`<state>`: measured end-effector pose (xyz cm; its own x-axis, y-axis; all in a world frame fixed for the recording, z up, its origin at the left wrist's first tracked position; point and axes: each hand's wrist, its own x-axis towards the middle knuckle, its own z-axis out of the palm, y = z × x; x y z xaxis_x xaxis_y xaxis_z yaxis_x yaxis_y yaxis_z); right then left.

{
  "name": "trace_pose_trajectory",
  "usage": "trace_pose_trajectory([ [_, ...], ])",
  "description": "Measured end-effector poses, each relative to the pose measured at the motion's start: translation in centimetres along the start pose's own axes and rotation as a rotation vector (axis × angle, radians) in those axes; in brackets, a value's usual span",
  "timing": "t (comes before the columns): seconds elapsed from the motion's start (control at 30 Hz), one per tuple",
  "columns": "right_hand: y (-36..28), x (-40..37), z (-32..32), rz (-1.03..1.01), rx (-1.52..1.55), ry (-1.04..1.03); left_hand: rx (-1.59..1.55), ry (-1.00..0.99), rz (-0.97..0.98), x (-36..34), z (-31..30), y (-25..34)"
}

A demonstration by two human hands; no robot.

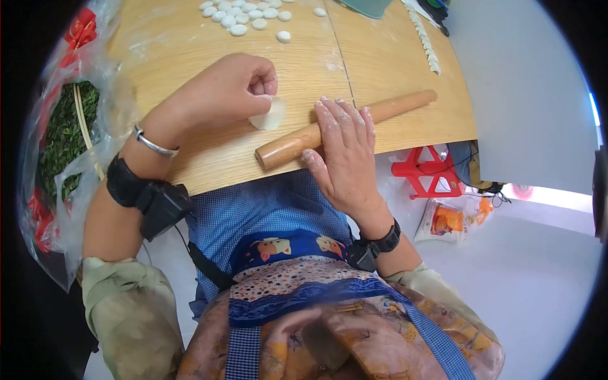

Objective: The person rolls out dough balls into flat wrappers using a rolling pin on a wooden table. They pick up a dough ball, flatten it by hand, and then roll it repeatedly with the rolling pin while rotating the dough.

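Note:
My left hand (244, 85) is closed, its thumb and fingers pinching the upper edge of a thin round dough wrapper (271, 116) at the table's near side. My right hand (347, 152) lies palm down across a wooden rolling pin (400, 106), fingers stretched out and dusted with flour. The pin slants over the table's front edge area, its near end just right of and below the wrapper. Farther back, several small flattened dough pieces (238, 30) lie in a cluster on the wooden table (190, 152).
A row of folded dumplings (425, 41) stands at the table's right side, and part of a green bowl (367, 6) shows at the back. A plastic-wrapped bundle of green leaves (63, 136) is at left. Below the table at right are a red stool (425, 172) and a packet (443, 220).

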<state>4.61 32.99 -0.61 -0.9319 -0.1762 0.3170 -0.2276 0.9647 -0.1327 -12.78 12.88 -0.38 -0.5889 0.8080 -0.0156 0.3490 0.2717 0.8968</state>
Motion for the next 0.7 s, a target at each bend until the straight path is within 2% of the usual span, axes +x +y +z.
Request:
trace_pose_trajectory([
  [0.17,0.0,0.9,0.6,-0.008,0.012,0.017,0.033,0.029,0.051,-0.4,0.3,0.3],
  [0.27,0.2,2.2,0.8,-0.022,0.013,0.032,0.019,0.027,-0.002,-0.5,0.2,0.5],
  [0.57,0.9,7.4,3.0,-0.053,-0.022,0.107,0.164,0.074,0.024,-0.4,-0.1,0.6],
  [0.7,0.6,6.6,2.4,-0.032,0.007,0.083,0.056,0.102,0.042,-0.6,-0.1,0.1],
])
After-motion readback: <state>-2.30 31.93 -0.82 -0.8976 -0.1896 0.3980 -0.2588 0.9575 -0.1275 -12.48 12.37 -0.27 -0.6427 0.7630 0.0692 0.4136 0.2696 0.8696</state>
